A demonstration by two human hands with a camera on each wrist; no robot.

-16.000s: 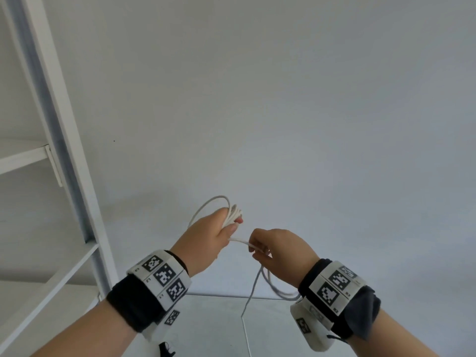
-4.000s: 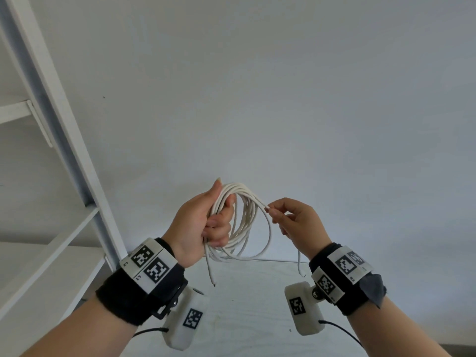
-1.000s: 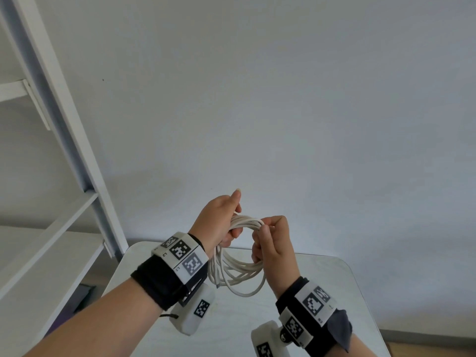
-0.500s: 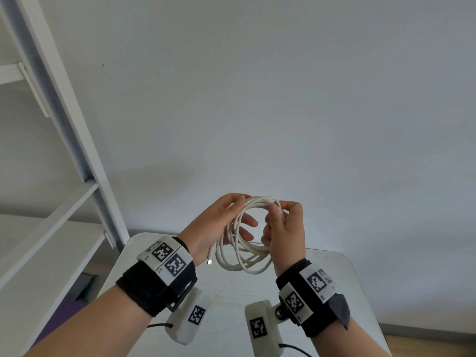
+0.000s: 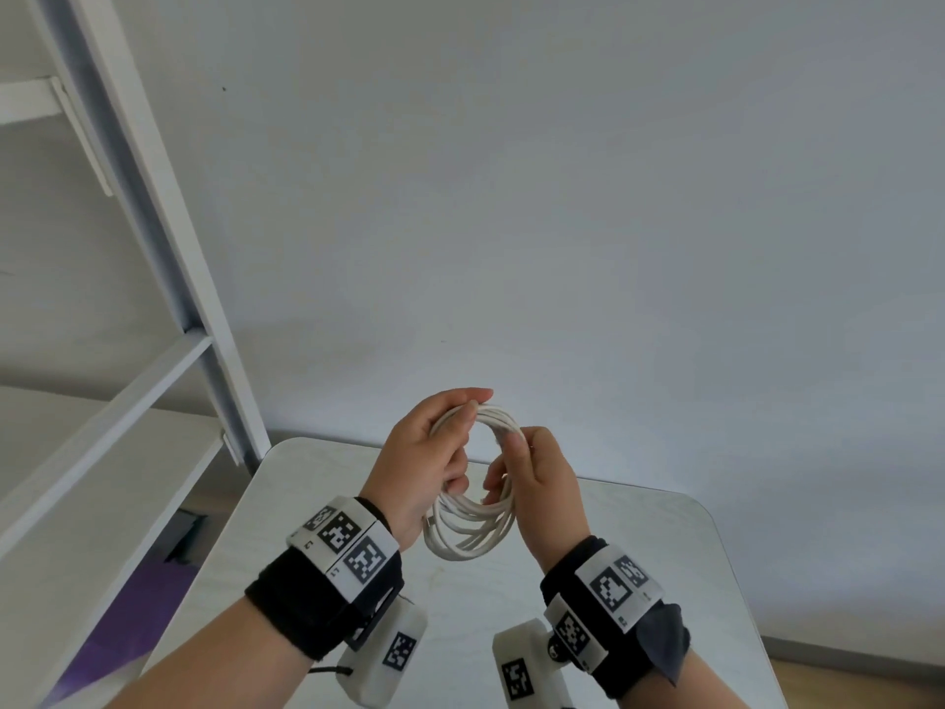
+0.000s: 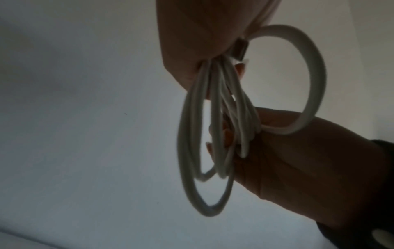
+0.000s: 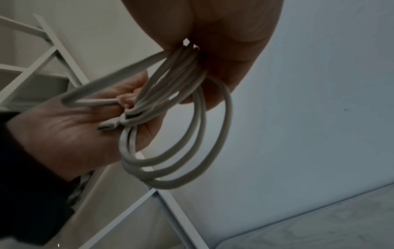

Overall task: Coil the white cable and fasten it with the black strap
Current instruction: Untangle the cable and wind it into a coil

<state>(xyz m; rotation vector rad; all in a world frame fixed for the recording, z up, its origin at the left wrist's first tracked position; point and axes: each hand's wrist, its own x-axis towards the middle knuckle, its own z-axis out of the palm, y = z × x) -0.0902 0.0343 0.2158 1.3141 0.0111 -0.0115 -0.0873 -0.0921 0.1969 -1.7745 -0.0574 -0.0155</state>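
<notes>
left hand grip: the left hand (image 5: 427,460) has its fingers curled round the left side of the white cable (image 5: 473,534), thumb over the top of the loops, bunching the strands in its palm
right hand grip: the right hand (image 5: 537,486) pinches the right side of the same bundle between thumb and fingers (image 5: 511,442), closed on the strands where they gather
connector: in the right wrist view one plug end (image 7: 107,126) lies across the left palm beside the gathered strands; in the left wrist view a metal tip (image 6: 241,48) sticks out just under the left hand
cable shape: several rounds hang as a loose ring between the two hands, the lower arcs spread apart, not packed tight; one outer loop stands off wider than the rest
cable place: held in the air above the desk (image 5: 665,555), over its far edge, touching nothing but the hands
done, by the look of it: the coiling seems complete or nearly so, with no long free tail seen trailing down
left to do: the black strap shows in none of the views, so fastening has not begun; the loops likely need squeezing together, one hand must take the whole bundle, the other must fetch the strap and wrap it round
risk: freeing a hand could let the springy rounds fan out or slip
surroundings: a white shelf frame (image 5: 153,237) stands off the desk's left far corner, a plain wall behind
</notes>
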